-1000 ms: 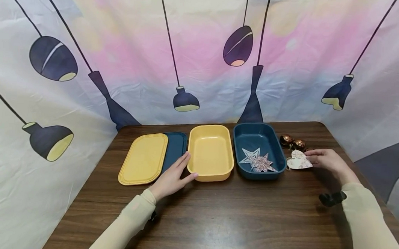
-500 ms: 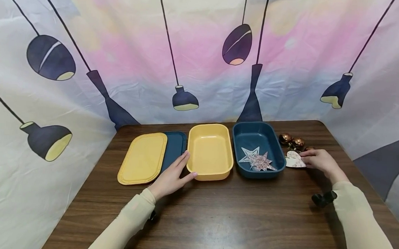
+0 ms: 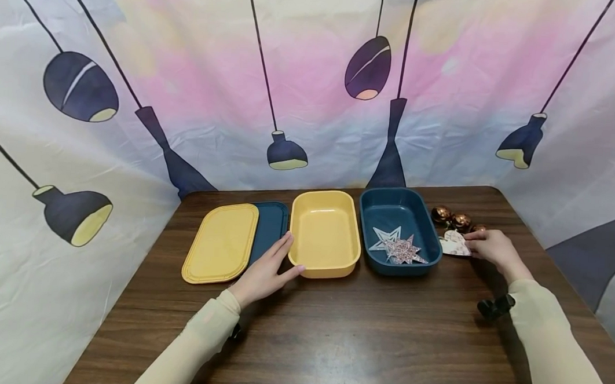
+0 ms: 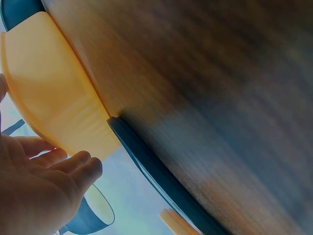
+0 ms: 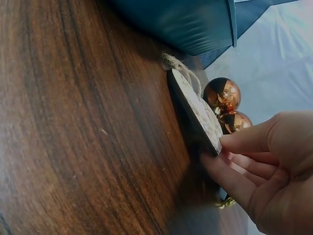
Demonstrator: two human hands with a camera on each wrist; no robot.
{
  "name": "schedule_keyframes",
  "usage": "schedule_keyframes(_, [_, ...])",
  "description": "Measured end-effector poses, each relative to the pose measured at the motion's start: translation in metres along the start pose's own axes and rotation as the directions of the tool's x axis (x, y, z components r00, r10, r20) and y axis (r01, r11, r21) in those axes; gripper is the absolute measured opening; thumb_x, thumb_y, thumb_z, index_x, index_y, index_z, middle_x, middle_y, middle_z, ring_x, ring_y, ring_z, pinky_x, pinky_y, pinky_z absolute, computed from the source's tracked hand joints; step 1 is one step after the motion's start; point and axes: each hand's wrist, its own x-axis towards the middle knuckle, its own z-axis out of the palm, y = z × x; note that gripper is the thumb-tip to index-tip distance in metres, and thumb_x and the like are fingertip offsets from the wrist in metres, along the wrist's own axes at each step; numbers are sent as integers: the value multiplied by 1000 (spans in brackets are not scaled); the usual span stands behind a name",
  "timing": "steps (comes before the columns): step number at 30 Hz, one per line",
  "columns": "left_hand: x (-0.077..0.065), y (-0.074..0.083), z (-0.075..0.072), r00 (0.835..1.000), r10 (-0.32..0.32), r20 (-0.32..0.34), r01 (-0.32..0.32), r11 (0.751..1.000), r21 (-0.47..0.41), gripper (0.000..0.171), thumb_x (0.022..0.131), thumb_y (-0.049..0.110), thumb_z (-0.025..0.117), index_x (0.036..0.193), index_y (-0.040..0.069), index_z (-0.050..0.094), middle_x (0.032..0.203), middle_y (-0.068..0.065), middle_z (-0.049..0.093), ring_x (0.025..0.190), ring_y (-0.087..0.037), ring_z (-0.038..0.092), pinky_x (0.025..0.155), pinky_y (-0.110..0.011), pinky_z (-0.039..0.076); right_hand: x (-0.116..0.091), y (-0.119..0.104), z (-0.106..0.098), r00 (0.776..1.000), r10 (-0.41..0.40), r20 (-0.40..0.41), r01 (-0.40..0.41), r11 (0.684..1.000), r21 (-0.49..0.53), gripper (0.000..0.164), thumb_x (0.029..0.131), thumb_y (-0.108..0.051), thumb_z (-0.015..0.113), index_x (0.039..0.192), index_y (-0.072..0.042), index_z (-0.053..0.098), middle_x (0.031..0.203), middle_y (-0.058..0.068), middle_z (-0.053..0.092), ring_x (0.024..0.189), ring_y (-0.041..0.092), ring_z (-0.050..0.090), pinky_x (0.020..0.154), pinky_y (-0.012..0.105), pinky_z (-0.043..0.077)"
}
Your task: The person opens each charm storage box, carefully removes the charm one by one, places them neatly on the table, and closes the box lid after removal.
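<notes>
At the table's right side, my right hand (image 3: 496, 252) pinches a flat heart-shaped ornament (image 3: 453, 246) by its edge, thumb on one face and fingers on the other. A twine loop (image 5: 178, 66) hangs from the heart, which is tilted just above the tabletop in the right wrist view. Beside it stands a dark blue box (image 3: 403, 271); a silvery star (image 3: 382, 237) and a pink glittery star (image 3: 404, 252) lie inside. My left hand (image 3: 262, 275) rests with extended fingers against the near left corner of a yellow box (image 3: 329, 273); the yellow box holds nothing.
Shiny bronze balls (image 3: 441, 214) lie behind the heart, right of the blue box. Left of the boxes, a yellow lid (image 3: 220, 245) overlaps a dark blue lid (image 3: 271, 228). A printed cloth (image 3: 198, 93) hangs behind the wooden table (image 3: 331, 338).
My right hand has moved a little left with the heart, bringing it close to the blue box's right side. The left hand stays in place at the yellow box.
</notes>
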Motion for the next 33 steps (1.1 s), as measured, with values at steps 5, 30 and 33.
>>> schedule_keyframes(5, [0,0,0,1000,4,0,-4,1000,3,94,95,72,47,162,14,18,169,0,11,152,-22,19,118,-48,28,-2,0,0,1000,10,-27,-11,999,-36,40,104,-9,48,131,20,54,130,41,49,98,34,67,79,39,59])
schedule_keyframes(30, [-1,-1,-1,1000,4,-6,-4,1000,-12,92,95,69,50,162,14,19,168,1,12,152,-23,20,118,-49,28,-7,-1,-2,999,28,-45,-33,993,-115,37,103,-13,54,127,15,61,127,38,56,91,30,71,76,42,59])
schedule_keyframes(33, [-1,-1,-1,1000,10,-10,-10,1000,-15,92,96,69,50,162,13,19,168,1,12,152,-23,20,118,-49,28,-7,-1,-3,998,29,-47,-34,992,-118,37,104,-12,54,127,16,60,126,37,56,91,30,71,75,41,59])
